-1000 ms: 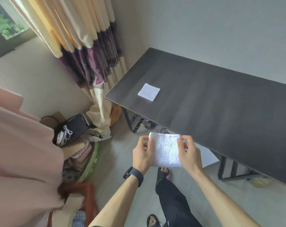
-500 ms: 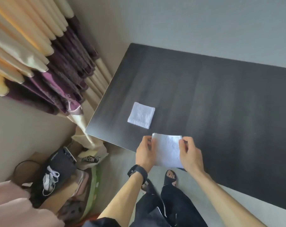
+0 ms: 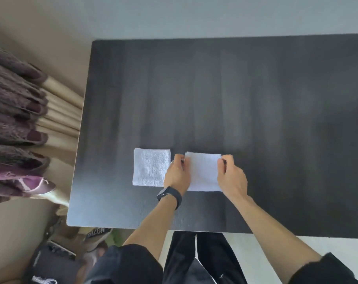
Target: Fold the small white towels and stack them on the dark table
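left hand (image 3: 177, 174) and right hand (image 3: 232, 177) each pinching a far corner of white towel (image 3: 203, 173), folded towel (image 3: 150, 167) just left, near worktop (image 3: 215, 89) front edge

Folded towel (image 3: 151, 167) on table (image 3: 256, 99), left of held towel (image 3: 203, 171)

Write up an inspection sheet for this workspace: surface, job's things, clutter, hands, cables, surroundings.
Surface: dark table, wood-grained.
Job's things: folded towel lies flat on it; second towel just to its right, apart from it.
Clutter: black bag among blurred items on the floor, lower left.
Hands: left hand and right hand each pinch the second towel's upper corners.
Cables: nothing seen.
Surroundings: curtain at left, pale wall behind.
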